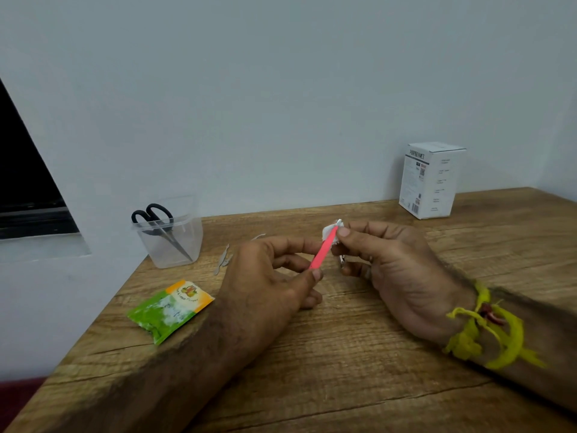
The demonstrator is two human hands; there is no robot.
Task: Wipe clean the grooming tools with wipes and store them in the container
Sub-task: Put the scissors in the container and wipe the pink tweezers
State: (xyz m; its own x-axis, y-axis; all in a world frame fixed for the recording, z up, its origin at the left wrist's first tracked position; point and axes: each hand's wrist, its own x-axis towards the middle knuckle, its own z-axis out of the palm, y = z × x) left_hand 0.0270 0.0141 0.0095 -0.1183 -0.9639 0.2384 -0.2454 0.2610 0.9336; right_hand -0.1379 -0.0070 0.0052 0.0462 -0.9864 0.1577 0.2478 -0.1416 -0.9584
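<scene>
My left hand [274, 276] pinches the lower end of a slim pink tool [323, 251] above the wooden table [312, 370]. My right hand [387, 260] pinches a white wipe [331, 231] around the tool's upper end. A small metal item [342, 261] shows under the right fingers; what it is I cannot tell. A clear plastic container [170, 242] stands at the back left with black-handled scissors [159, 225] upright inside. Thin metal tools [223, 259] lie on the table just right of the container, and another thin metal piece [258, 236] lies behind my left hand.
A torn green and orange wipe sachet [170, 309] lies near the table's left edge. A white cardboard box [431, 181] stands at the back right against the wall. A dark window [28, 182] is on the left wall.
</scene>
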